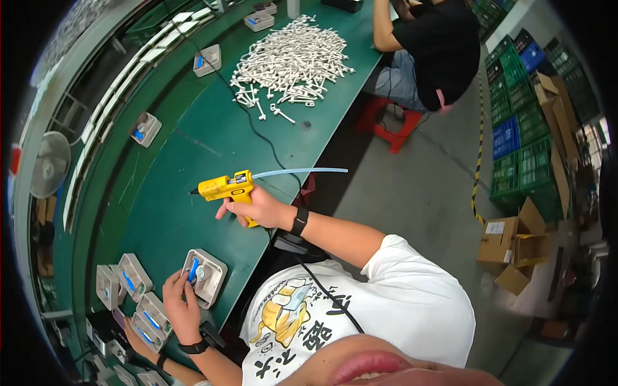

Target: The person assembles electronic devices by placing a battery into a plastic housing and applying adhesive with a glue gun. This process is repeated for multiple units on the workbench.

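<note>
My right hand is wrapped around the handle of a yellow hot glue gun. Its dark nozzle points left, and a long translucent bluish glue stick sticks out of the back. Nearer to me, my left hand grips the left side of a whitish shallow plastic housing on the green table. The fingers reach over its rim beside a blue strip-shaped part. A round part shows inside too. The nozzle is well apart from this housing.
More housings with blue parts stand at the left, where another person's hand reaches in. White plastic pieces lie heaped on the green table. A black cable crosses it. A co-worker sits beyond on a red stool.
</note>
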A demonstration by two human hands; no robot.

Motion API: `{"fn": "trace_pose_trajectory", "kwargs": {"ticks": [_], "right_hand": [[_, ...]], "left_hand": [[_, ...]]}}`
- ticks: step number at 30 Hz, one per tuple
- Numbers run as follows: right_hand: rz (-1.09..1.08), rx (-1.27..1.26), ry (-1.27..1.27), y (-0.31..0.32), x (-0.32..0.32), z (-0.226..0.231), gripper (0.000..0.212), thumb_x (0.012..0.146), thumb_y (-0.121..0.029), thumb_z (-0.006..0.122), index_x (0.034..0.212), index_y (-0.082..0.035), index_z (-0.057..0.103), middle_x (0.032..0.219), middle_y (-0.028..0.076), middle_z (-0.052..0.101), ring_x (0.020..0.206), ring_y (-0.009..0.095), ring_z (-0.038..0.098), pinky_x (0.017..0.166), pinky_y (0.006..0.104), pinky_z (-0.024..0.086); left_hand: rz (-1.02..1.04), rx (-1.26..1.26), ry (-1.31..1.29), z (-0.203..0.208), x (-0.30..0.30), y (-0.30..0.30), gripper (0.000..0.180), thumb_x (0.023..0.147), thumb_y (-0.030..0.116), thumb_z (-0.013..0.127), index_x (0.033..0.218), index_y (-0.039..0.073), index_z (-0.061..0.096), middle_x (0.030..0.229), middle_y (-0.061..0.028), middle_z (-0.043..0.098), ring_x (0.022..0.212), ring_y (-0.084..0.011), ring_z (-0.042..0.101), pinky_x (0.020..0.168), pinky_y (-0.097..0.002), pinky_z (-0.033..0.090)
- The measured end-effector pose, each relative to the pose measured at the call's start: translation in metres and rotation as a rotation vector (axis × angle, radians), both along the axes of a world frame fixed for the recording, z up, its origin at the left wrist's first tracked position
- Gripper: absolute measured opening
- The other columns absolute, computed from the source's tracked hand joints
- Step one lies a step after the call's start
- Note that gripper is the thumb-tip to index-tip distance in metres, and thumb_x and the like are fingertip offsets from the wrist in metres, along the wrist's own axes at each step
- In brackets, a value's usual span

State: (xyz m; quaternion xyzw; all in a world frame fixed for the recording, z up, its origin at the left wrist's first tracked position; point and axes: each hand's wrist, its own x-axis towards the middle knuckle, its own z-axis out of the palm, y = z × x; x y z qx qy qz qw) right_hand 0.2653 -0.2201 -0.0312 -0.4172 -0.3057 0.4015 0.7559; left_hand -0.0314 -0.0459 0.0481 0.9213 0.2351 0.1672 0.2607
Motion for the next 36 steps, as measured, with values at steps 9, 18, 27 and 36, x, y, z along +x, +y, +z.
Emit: {"fn": "trace_pose_trajectory", "kwargs": {"ticks": [9, 18, 27, 36], "right_hand": [[-0.022, -0.012, 0.008, 0.001, -0.001, 0.008, 0.026, 0.107, -0.021, 0.066, 0.126, -0.005, 0.058, 0.113, 0.014, 0.078, 0.059, 0.009, 0.058, 0.058, 0.0273, 0.052], [-0.059, -0.016, 0.005, 0.001, 0.002, 0.009, 0.025, 0.107, -0.023, 0.065, 0.123, -0.005, 0.059, 0.110, 0.013, 0.079, 0.058, 0.010, 0.059, 0.056, 0.0284, 0.053], [-0.049, -0.024, 0.010, 0.000, 0.001, 0.012, 0.022, 0.106, -0.023, 0.066, 0.118, -0.004, 0.062, 0.110, 0.013, 0.079, 0.058, 0.010, 0.059, 0.056, 0.0282, 0.052], [-0.019, -0.010, 0.015, -0.001, 0.003, 0.010, 0.023, 0.106, -0.022, 0.067, 0.118, -0.004, 0.060, 0.112, 0.016, 0.077, 0.059, 0.010, 0.060, 0.058, 0.0278, 0.053]], "left_hand": [[0.056, -0.006, 0.247, 0.009, 0.030, 0.021, 0.018, 0.085, -0.002, 0.081, 0.102, -0.007, 0.078, 0.103, -0.0188, 0.078, 0.085, -0.0334, 0.079, 0.078, -0.0400, 0.061], [0.064, 0.143, 0.248, 0.011, 0.036, 0.010, 0.021, 0.082, 0.003, 0.086, 0.100, -0.006, 0.080, 0.103, -0.0177, 0.080, 0.088, -0.0322, 0.079, 0.079, -0.0390, 0.061], [0.056, 0.114, -0.020, -0.013, 0.007, -0.001, 0.014, 0.089, -0.002, 0.082, 0.101, -0.009, 0.078, 0.119, -0.0204, 0.079, 0.096, -0.0323, 0.078, 0.082, -0.0387, 0.061], [0.226, -0.031, -0.045, -0.010, 0.008, -0.017, 0.021, 0.105, 0.013, 0.074, 0.113, -0.006, 0.074, 0.118, -0.0176, 0.077, 0.102, -0.0247, 0.073, 0.092, -0.0353, 0.057]]}}
